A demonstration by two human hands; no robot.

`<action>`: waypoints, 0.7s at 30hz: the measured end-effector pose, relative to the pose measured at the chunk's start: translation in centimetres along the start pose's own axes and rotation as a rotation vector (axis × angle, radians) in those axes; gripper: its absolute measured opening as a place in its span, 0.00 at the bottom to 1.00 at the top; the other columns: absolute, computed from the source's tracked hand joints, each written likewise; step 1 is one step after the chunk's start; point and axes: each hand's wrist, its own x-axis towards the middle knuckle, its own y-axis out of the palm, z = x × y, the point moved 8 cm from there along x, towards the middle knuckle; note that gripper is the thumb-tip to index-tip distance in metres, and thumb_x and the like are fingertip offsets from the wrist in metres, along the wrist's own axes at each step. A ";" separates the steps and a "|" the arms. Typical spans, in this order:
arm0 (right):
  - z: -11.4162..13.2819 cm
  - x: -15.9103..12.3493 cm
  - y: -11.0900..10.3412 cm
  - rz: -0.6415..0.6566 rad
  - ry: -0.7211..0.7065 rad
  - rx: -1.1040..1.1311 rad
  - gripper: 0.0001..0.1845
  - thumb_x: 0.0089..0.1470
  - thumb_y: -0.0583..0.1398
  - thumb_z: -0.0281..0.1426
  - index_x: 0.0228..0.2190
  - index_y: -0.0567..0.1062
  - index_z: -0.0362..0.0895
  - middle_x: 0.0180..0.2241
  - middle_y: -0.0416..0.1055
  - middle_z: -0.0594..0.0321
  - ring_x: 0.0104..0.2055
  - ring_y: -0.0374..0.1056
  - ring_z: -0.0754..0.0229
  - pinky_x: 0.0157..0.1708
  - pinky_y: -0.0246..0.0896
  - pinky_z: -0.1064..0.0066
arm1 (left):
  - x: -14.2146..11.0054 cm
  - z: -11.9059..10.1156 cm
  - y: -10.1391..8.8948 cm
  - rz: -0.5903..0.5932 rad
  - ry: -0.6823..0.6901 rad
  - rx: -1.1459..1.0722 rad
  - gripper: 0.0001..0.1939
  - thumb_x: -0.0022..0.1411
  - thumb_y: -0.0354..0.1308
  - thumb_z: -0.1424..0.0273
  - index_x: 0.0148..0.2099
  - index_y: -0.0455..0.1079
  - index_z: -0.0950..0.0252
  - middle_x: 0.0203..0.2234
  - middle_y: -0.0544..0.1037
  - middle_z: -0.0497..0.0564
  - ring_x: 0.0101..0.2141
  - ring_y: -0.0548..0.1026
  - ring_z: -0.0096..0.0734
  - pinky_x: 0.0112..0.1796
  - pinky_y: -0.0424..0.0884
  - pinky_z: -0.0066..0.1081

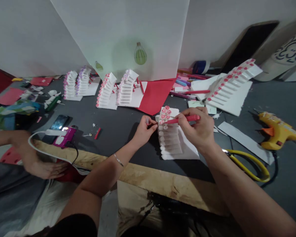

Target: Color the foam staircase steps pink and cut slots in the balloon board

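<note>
The right hand point(197, 126) closes around a red pen point(191, 118), thumb and fingers pinching its barrel, with the wrist bent and the forearm reaching in from 5 o'clock. The pen points to 9 o'clock, its tip at the pale swirled ends on the upper part of a small white stepped model point(170, 140). The model lies on the dark tabletop point(118, 126) just beside this hand, toward 8 o'clock from the grip.

The left hand point(144, 130) comes in from 7 o'clock, a silver bangle point(118, 160) on its wrist. Its thumb and index finger draw together at the model's left edge; whether they pinch anything, I cannot tell.

The model's steps look like stacked white rolls; the swirls near the top are reddish pink, those below mostly white.

Taking the model as the dial's centre, a larger stepped model point(230, 87) with red-marked ends stands at 2 o'clock. A yellow glue gun point(278, 126) lies at 3 o'clock, and a yellow looped handle point(258, 160) at 4. A red sheet point(158, 95) lies near 11 o'clock, beside more stepped models. At 9 o'clock are a phone point(59, 122) and a magenta device point(64, 137); another person's hand point(46, 169) rests just below them.
</note>
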 end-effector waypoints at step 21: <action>-1.0 0.0 -0.3 -0.042 0.095 0.036 0.13 0.56 0.58 0.31 0.21 0.71 0.48 0.21 0.73 0.69 0.24 0.66 0.60 0.36 0.61 0.61 | -0.1 -0.4 -0.2 -0.018 -0.018 0.051 0.16 0.53 0.66 0.69 0.33 0.57 0.60 0.29 0.70 0.44 0.32 0.66 0.29 0.41 0.62 0.31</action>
